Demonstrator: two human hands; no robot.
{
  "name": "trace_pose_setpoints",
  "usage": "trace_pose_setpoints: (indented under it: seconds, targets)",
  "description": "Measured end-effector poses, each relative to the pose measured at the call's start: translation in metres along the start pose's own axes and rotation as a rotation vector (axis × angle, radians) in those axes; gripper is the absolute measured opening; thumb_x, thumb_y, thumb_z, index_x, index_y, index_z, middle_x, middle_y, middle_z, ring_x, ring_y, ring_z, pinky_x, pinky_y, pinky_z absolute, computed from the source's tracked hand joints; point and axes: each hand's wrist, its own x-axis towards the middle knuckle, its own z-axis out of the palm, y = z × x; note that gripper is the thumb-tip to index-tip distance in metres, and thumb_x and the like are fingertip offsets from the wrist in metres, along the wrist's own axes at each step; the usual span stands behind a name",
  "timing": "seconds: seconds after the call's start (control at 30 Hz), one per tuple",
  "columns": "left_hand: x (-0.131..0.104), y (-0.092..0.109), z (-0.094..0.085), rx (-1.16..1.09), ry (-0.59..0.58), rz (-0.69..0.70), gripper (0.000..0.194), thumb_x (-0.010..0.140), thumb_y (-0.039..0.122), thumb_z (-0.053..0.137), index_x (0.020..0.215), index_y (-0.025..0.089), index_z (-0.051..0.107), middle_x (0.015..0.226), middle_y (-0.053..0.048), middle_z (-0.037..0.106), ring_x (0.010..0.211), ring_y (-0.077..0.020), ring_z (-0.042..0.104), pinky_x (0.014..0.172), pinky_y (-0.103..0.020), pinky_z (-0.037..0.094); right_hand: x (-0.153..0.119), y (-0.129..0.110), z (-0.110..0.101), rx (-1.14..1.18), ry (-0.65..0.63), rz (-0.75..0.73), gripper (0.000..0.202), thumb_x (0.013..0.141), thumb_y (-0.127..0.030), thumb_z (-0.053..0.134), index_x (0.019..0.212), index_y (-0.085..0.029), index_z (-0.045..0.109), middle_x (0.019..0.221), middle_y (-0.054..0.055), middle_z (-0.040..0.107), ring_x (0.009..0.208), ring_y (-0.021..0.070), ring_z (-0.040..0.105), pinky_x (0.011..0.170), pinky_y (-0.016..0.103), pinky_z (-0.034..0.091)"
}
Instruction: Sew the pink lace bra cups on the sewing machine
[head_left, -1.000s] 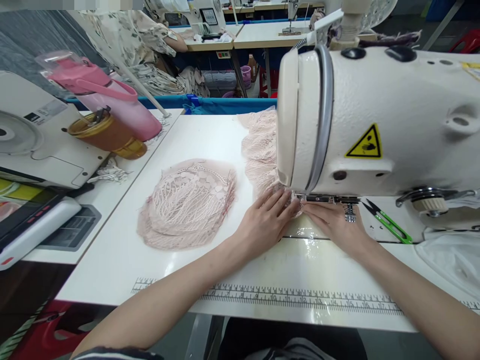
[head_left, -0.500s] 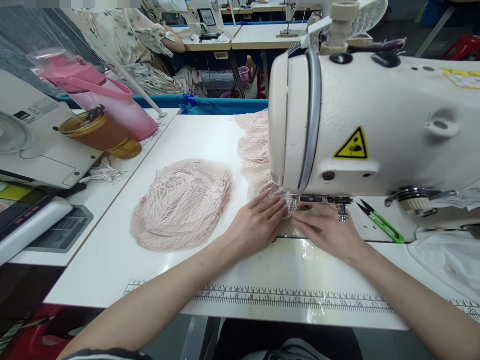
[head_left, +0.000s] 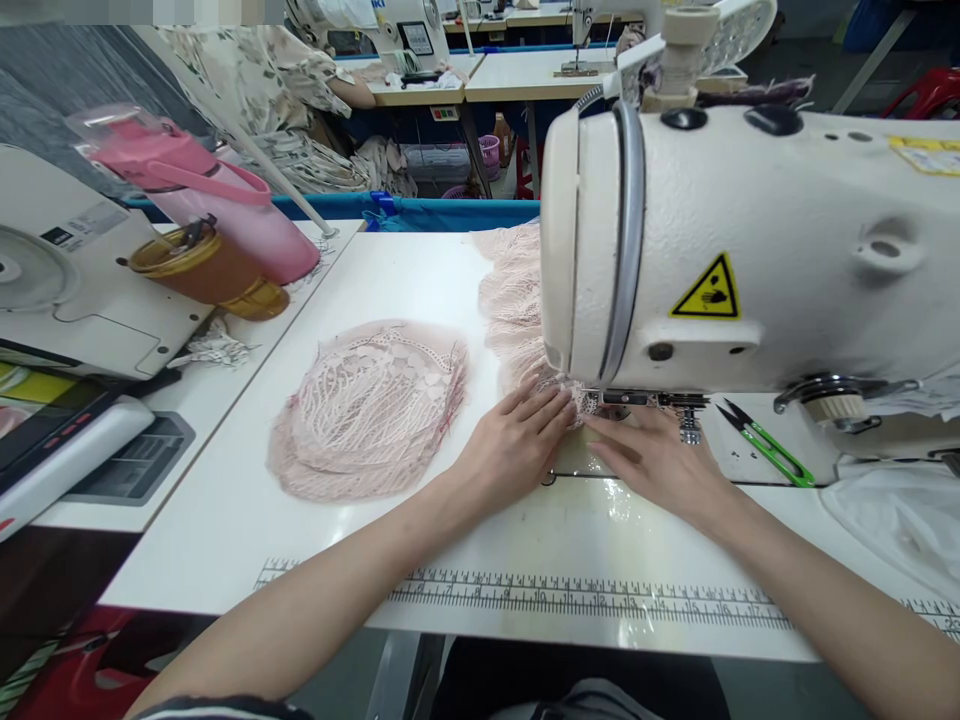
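Note:
Pink lace fabric (head_left: 514,300) runs along the left of the white sewing machine (head_left: 750,240) and under its needle area. My left hand (head_left: 517,435) lies flat on the near end of this lace, fingers stretched out and side by side. Just right of it, my right hand (head_left: 656,455) rests at the presser foot with fingers extended; the machine head partly covers its fingertips. Between the hands a bit of the lace edge shows. A separate pile of pink lace pieces (head_left: 371,410) lies on the table to the left.
Green-handled snips (head_left: 769,445) lie right of the needle area. A ruler strip (head_left: 585,598) runs along the front edge. White cloth (head_left: 900,510) is at right. A pink bottle (head_left: 217,200) and brown cup (head_left: 202,270) stand at left. Another person's sleeve (head_left: 262,70) shows behind.
The whole view has shifted slightly. Both hands stay nearly in place at the machine, and the lace under them looks almost the same.

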Motion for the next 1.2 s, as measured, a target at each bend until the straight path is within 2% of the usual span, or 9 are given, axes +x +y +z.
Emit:
trace_pose_setpoints:
  seconds: [0.33, 0.57, 0.87, 1.2]
  targets:
    - [0.001, 0.004, 0.000, 0.061, -0.023, -0.001, 0.033, 0.096, 0.015, 0.043, 0.119, 0.007, 0.065, 0.125, -0.013, 0.064, 0.119, -0.0274, 0.060, 0.108, -0.046, 0.045, -0.002, 0.002, 0.004, -0.023, 0.018, 0.010, 0.029, 0.096, -0.040, 0.050, 0.113, -0.027, 0.070, 0.097, 0.007, 0.072, 0.087, 0.0229, 0.067, 0.088, 0.046, 0.050]
    - [0.002, 0.007, 0.000, 0.055, -0.021, -0.007, 0.034, 0.098, 0.019, 0.043, 0.121, 0.005, 0.064, 0.124, -0.015, 0.064, 0.120, -0.0284, 0.059, 0.108, -0.046, 0.045, -0.005, 0.002, 0.005, -0.125, -0.072, 0.037, 0.036, 0.098, -0.045, 0.044, 0.124, -0.030, 0.064, 0.101, 0.006, 0.071, 0.092, 0.0226, 0.066, 0.094, 0.047, 0.047]
    - [0.002, 0.009, -0.001, 0.051, 0.004, 0.006, 0.034, 0.098, 0.022, 0.046, 0.121, 0.005, 0.064, 0.122, -0.015, 0.066, 0.118, -0.0287, 0.061, 0.106, -0.045, 0.047, -0.006, -0.001, 0.007, -0.118, -0.061, 0.042, 0.034, 0.098, -0.046, 0.045, 0.118, -0.031, 0.068, 0.101, 0.005, 0.071, 0.081, 0.0223, 0.065, 0.085, 0.044, 0.049]
    - [0.005, 0.013, 0.002, 0.036, 0.000, -0.052, 0.033, 0.098, 0.024, 0.044, 0.120, 0.008, 0.064, 0.120, -0.013, 0.067, 0.118, -0.0259, 0.061, 0.105, -0.043, 0.048, -0.006, 0.002, 0.004, -0.147, -0.066, 0.001, 0.034, 0.099, -0.043, 0.045, 0.122, -0.028, 0.065, 0.102, 0.006, 0.069, 0.095, 0.0238, 0.062, 0.090, 0.042, 0.047]
